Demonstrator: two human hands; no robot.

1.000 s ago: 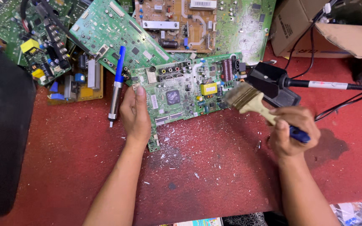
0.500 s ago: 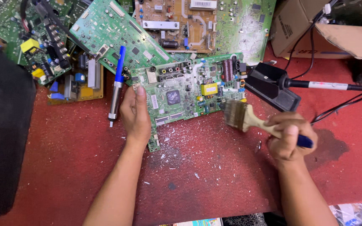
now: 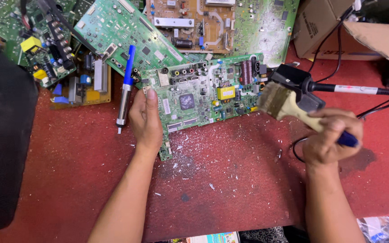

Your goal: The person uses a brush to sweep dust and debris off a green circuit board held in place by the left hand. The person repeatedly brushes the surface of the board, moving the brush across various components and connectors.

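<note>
On the red desk (image 3: 230, 180) we see a green circuit board (image 3: 203, 94) lying flat, with more boards piled beyond it. Our left hand (image 3: 146, 119) rests flat and open on the board's left edge. Our right hand (image 3: 332, 137), right of the board, is closed around a paintbrush (image 3: 289, 104) whose bristles hover at the board's right edge. A blue desoldering pump (image 3: 125, 90) lies left of the board.
</note>
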